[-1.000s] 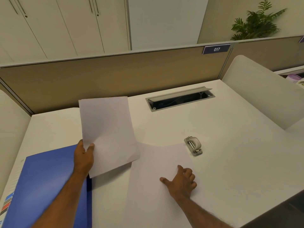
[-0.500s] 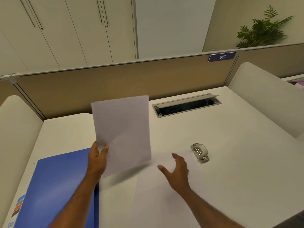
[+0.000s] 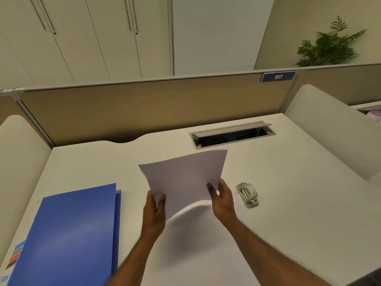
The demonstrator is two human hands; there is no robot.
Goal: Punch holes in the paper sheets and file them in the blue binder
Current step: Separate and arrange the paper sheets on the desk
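A white paper sheet (image 3: 183,178) is held up above the desk by both hands. My left hand (image 3: 155,209) pinches its lower left edge, thumb on top. My right hand (image 3: 221,198) grips its lower right edge. A second white sheet (image 3: 198,244) lies flat on the desk under my forearms. The closed blue binder (image 3: 70,236) lies at the front left. A small grey hole punch (image 3: 247,194) stands on the desk just right of my right hand.
An open cable tray (image 3: 232,134) is set into the white desk (image 3: 299,213) at the back. Tan partition panels (image 3: 144,108) and white side dividers (image 3: 334,129) border the desk. A plant (image 3: 329,46) stands beyond the partition.
My left hand carried the lifted sheet right, toward the desk's middle. My right hand left the flat sheet, rose and took hold of the lifted sheet's right edge.
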